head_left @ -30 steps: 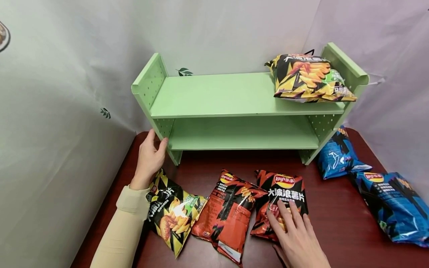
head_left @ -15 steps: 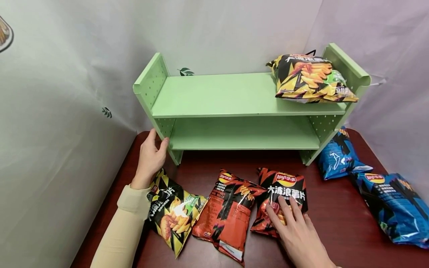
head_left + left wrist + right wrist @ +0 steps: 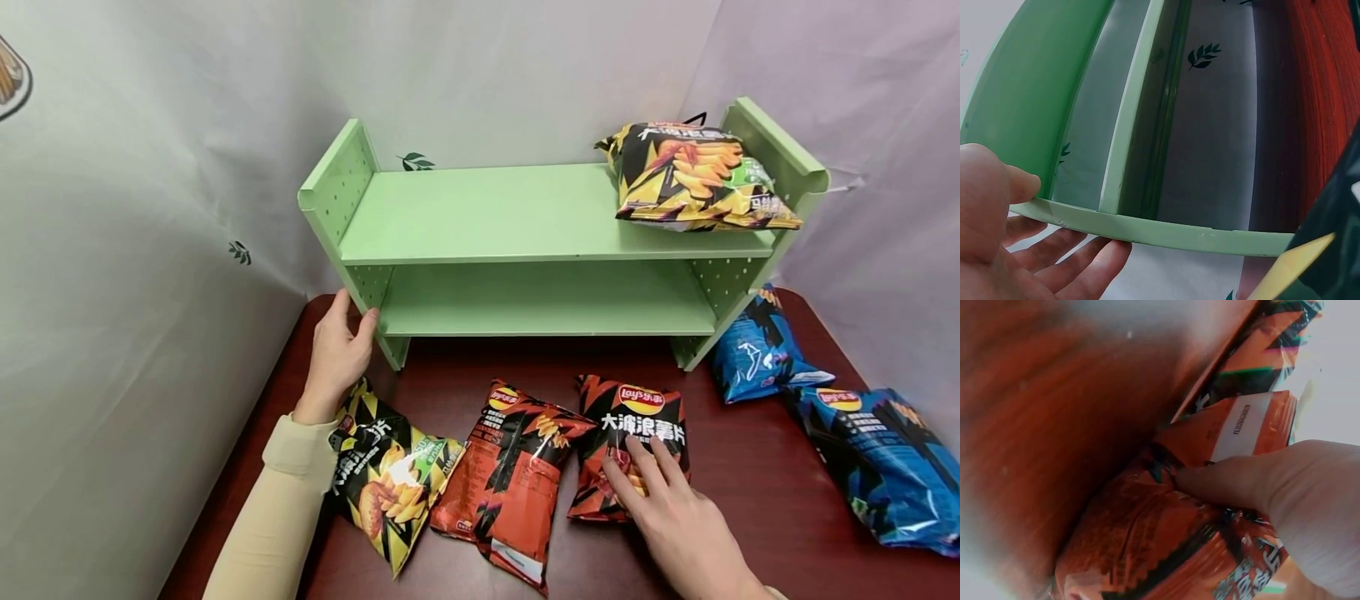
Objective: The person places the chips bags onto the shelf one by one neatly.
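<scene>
With my left hand (image 3: 339,350), I hold the front edge of the left side panel of a green two-tier shelf (image 3: 472,215). In the left wrist view the thumb lies on the inner side of that edge and the fingers on the outer side. My right hand (image 3: 678,517) grips a red-and-black bag of potato chips (image 3: 643,421) at the right front, fingers spread over its printed face. Seen from the right wrist, the thumb (image 3: 1229,481) presses into the side of the bag, close over the table.
A second red chip bag (image 3: 517,492) lies beside it, with a yellow-and-black bag (image 3: 397,483) further left. Blue bags (image 3: 885,458) lie at the right edge of the dark red table (image 3: 750,517). Yellow-and-black bags (image 3: 682,171) are stacked on the upper shelf's right end.
The right hand has slid slightly up and to the right on the red chip bag, which has shifted and tilted a little. The left hand stays at the shelf.
</scene>
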### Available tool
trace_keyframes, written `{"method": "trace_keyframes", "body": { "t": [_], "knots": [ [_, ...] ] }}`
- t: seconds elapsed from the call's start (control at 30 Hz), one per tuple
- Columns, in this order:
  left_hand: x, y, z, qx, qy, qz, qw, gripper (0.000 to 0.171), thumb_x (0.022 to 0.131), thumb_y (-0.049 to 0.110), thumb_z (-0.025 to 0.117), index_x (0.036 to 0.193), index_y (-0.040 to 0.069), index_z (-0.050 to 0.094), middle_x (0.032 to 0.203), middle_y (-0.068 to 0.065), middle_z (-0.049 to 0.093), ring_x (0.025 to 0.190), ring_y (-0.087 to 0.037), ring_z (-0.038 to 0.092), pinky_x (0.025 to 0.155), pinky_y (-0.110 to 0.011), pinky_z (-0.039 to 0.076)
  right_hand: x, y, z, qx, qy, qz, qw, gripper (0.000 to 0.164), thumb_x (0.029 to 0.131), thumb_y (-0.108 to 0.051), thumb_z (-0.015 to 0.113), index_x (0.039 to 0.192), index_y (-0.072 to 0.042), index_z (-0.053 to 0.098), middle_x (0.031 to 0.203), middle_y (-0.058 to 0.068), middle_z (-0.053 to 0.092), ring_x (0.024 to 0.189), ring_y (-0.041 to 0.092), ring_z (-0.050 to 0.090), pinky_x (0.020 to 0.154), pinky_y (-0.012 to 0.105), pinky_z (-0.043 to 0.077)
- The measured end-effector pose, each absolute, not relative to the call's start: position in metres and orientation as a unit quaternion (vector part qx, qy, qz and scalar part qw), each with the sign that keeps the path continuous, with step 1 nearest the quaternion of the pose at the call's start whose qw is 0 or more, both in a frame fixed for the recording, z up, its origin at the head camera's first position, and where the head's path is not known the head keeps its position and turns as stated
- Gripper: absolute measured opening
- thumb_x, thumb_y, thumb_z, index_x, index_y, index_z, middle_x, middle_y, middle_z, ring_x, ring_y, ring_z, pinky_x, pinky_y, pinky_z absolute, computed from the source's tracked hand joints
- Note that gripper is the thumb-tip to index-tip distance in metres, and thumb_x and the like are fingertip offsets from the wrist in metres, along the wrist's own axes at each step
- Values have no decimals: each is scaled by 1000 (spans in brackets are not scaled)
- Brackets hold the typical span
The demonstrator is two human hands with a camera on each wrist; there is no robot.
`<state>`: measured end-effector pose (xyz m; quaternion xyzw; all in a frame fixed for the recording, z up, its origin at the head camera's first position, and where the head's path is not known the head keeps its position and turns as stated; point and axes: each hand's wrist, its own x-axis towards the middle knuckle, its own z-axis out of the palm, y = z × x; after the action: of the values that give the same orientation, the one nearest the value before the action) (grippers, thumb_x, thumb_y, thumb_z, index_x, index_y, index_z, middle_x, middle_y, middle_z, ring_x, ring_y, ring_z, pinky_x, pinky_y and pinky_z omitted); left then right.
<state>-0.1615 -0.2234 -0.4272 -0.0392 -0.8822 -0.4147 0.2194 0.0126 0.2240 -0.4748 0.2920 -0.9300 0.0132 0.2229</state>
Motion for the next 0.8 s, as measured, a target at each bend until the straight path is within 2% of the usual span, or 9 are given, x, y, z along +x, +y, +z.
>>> {"method": "trace_keyframes", "body": {
  "t": [0.1, 0.5, 0.8],
  "knots": [
    [-161, -223, -427, -39, -882, -414, 220, 41, 104, 23, 58, 143, 10, 56, 127, -16, 69, 107, -34, 70, 87, -56, 53, 12, 226, -474, 292, -926, 22, 239, 72, 114, -25, 2, 126, -15, 72, 133, 23, 63, 119, 46, 63, 42, 40, 52],
    [-161, -223, -427, -37, -882, -417, 218, 41, 104, 25, 58, 143, 11, 55, 127, -17, 68, 106, -36, 70, 87, -55, 53, 7, 231, -470, 311, -909, 37, 274, 58, 110, -17, 17, 121, -12, 74, 133, 21, 65, 120, 45, 61, 45, 43, 54],
    [-161, -223, -427, -35, -881, -418, 218, 41, 105, 25, 57, 143, 11, 55, 126, -16, 68, 106, -35, 69, 89, -56, 52, 6, 234, -465, 316, -907, 32, 277, 58, 112, -19, 18, 120, -12, 75, 131, 19, 66, 119, 45, 62, 55, 46, 59]
  ]
}}
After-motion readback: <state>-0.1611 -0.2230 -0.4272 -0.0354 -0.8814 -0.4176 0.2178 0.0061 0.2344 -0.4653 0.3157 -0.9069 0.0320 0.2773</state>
